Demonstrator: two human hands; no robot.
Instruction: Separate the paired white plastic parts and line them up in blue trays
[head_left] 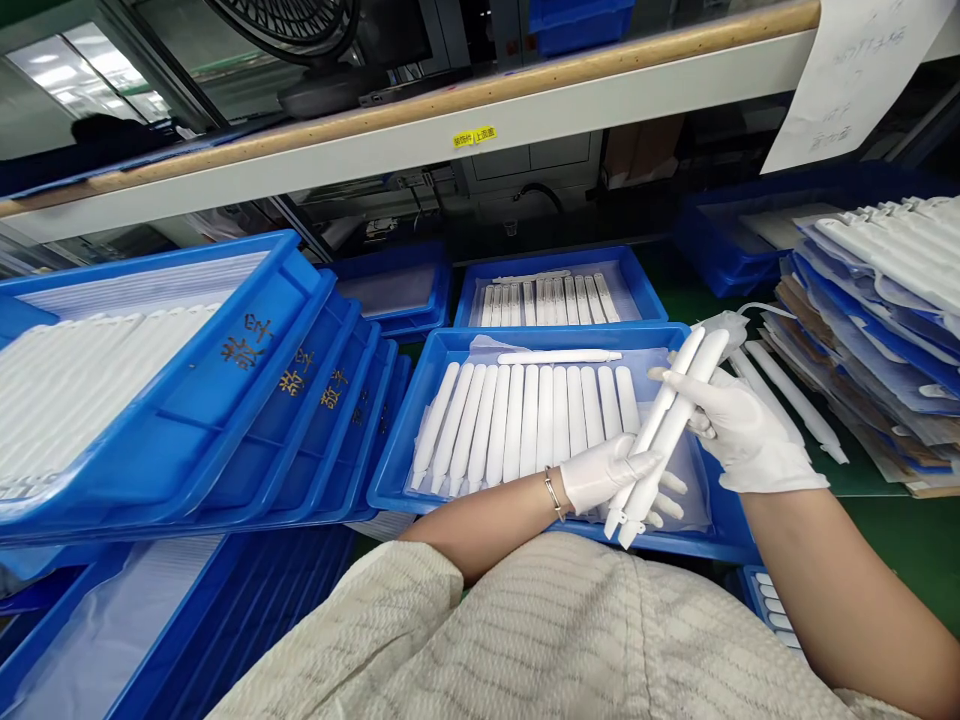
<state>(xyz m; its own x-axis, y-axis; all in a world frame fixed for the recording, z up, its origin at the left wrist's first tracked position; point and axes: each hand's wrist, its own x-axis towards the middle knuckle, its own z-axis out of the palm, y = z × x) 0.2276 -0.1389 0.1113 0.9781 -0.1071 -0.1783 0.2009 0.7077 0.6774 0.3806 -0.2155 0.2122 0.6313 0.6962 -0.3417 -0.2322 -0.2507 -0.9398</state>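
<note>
My left hand (600, 476) and my right hand (754, 428) both wear white gloves. Between them, two long white plastic handle-shaped pieces (681, 418) are held side by side at a slant. The left thumb lies across them near their narrow lower ends, while the right fingers grip them higher up. Beneath the hands is a blue tray (391, 470) lined with translucent sheeting. In it, similar white pieces (525, 420) lie in a row, with one piece (559, 356) crosswise above them. More loose white pieces (799, 400) rest on the green surface beside my right hand.
Stacked blue trays (300, 400) with white pieces rise at the left. Another filled tray (652, 300) stands behind the middle one. At the right is a tall pile of sheets and pieces (885, 350). A shelf edge (420, 138) with a yellow label crosses above.
</note>
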